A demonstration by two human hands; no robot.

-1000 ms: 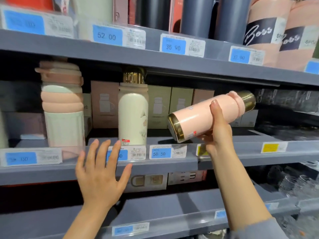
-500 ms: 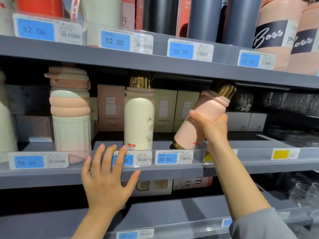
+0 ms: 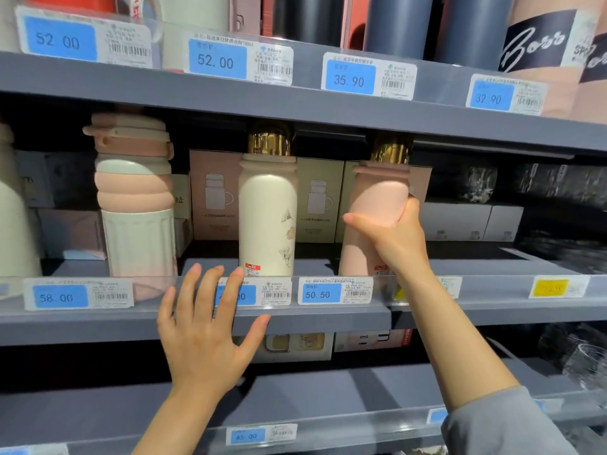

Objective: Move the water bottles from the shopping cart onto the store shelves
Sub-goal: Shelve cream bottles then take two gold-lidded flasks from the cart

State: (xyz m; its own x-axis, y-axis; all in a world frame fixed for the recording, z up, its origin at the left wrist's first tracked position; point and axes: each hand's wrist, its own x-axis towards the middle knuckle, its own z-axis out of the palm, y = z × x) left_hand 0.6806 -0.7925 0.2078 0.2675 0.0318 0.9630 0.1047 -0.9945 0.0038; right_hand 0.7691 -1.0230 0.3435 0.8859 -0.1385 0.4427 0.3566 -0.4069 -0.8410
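A pink water bottle (image 3: 372, 198) with a gold cap stands upright on the middle shelf (image 3: 328, 315), right of a cream bottle (image 3: 267, 221) with a gold cap. My right hand (image 3: 391, 238) grips the pink bottle around its body. My left hand (image 3: 207, 333) is spread with straight fingers over the shelf's front edge and its price tags, below the cream bottle, holding nothing. The shopping cart is out of view.
A pink-and-cream stacked bottle (image 3: 134, 195) stands further left on the same shelf. Boxes (image 3: 215, 195) line the back. The upper shelf (image 3: 295, 103) hangs close above the bottle caps and carries dark flasks (image 3: 394, 24). Glassware (image 3: 584, 366) sits at the right.
The pink bottle went from lying sideways in my right hand to tilted, then upright on the middle shelf beside the cream bottle. My left hand stayed at the shelf edge.
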